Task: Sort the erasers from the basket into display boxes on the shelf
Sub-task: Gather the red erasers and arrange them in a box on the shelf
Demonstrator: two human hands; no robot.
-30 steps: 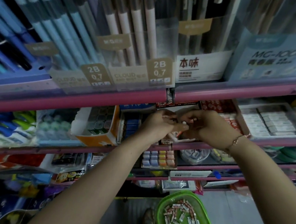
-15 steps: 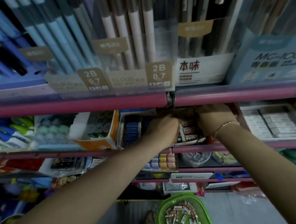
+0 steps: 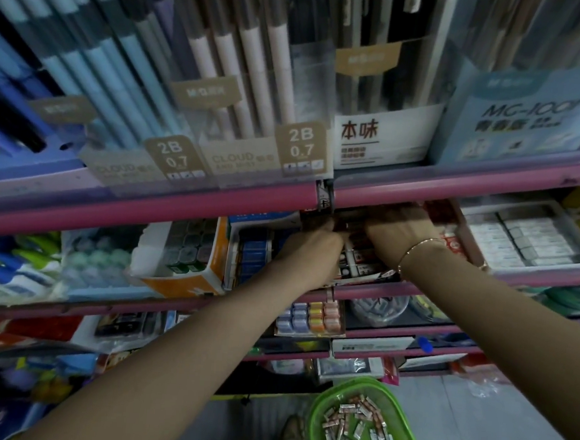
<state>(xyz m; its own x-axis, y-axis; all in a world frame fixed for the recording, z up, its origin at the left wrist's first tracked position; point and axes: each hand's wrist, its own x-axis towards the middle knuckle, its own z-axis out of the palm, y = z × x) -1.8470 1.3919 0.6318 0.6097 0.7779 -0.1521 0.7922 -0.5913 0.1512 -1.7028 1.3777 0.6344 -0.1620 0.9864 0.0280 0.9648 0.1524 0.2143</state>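
Both arms reach up to the middle shelf. My left hand (image 3: 316, 247) and my right hand (image 3: 399, 236) are side by side inside a red and black display box (image 3: 366, 281), over rows of white sleeved erasers (image 3: 357, 263). The left fingers curl down onto the rows; the right fingertips are hidden behind the pink shelf rail (image 3: 145, 207). I cannot tell whether either hand holds an eraser. The green basket (image 3: 318, 410) stands on the floor below, with several small loose erasers (image 3: 356, 427) in it.
A box of white erasers (image 3: 527, 238) sits right of the display box, a box of blue-sleeved ones (image 3: 253, 251) and an orange box (image 3: 183, 250) to its left. Pencil holders (image 3: 241, 113) fill the shelf above. Lower shelves hold more stationery. A shoe (image 3: 292, 436) is beside the basket.
Both hands, which were pinching small erasers together in front of the shelf, have moved up and back into the display box under the pink rail.
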